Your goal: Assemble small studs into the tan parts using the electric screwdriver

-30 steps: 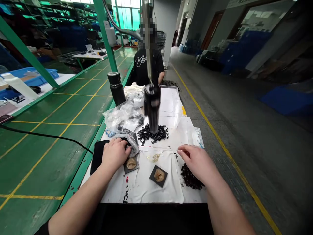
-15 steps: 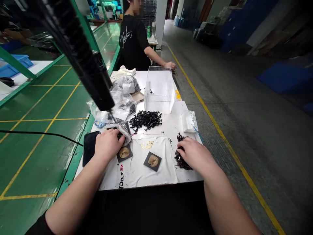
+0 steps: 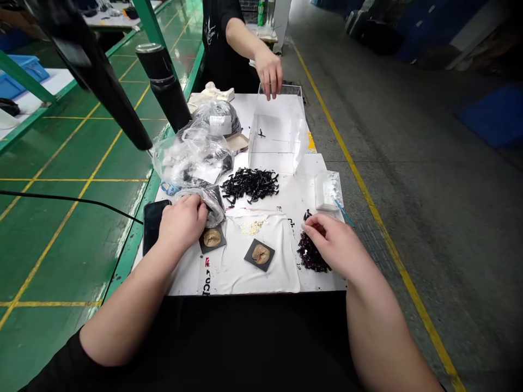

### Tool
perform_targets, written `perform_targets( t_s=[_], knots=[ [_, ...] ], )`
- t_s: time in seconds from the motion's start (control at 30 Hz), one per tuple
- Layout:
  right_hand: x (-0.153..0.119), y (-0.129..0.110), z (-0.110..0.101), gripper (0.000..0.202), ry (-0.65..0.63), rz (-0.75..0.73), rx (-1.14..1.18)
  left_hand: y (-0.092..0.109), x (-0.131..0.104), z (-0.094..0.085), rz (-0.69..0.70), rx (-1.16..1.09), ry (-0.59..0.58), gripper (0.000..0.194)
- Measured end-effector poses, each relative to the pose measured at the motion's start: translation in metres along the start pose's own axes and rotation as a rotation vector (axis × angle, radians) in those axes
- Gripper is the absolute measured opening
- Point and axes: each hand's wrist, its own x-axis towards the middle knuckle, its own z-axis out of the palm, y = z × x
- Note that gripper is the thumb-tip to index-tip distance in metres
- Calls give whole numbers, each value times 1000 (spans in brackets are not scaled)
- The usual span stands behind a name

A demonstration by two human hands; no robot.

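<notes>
With the white cloth (image 3: 237, 267) as dial, the left hand (image 3: 182, 220) lay at ten o'clock on a plastic bag (image 3: 214, 218), fingers partly hidden, their hold unclear; at three, the right hand (image 3: 333, 240) hung over a dark-red pile (image 3: 312, 254), fingers nearly pinched, any catch undiscernible.

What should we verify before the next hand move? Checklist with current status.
1. Right hand at the dark red pile: ok.
2. Piece pinched in its fingertips: cannot tell, too small.
3. Left hand at the plastic bag: ok; what its fingers hold is hidden.
4. Gold pieces grouped on the white cloth: ok.
5. Co-worker's hand apart from both hands: ok, at the clear box.
6. Phone well away from left hand: not ok, right beside it.
</notes>
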Motion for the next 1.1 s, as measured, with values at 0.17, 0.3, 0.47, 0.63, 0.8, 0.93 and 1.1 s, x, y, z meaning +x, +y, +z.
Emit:
perform_targets(
  t_s=[0.17,0.3,0.47,0.63,0.8,0.93,1.1],
  knots=[
    [-10,-7,10,32,-77,109,561,2,-28,1,41,-51,199,42],
    [-15,-18,26,36,-144,114,772,17,-64,14,384,-410,362,25],
    [-20,-26,38,31,-241,98,693,45,-97,37,612,-739,315,5],
    [-24,-34,40,18,-239,-115,283,55,-105,47,686,-777,270,6],
    [-27,-41,49,12,-223,-232,81,54,-102,49,776,-717,258,7],
    [-30,-43,58,16,-235,-340,20,54,-101,51,792,-692,262,7],
    [-27,-44,66,24,-298,-445,-78,53,-102,53,799,-634,254,14]
  ],
)
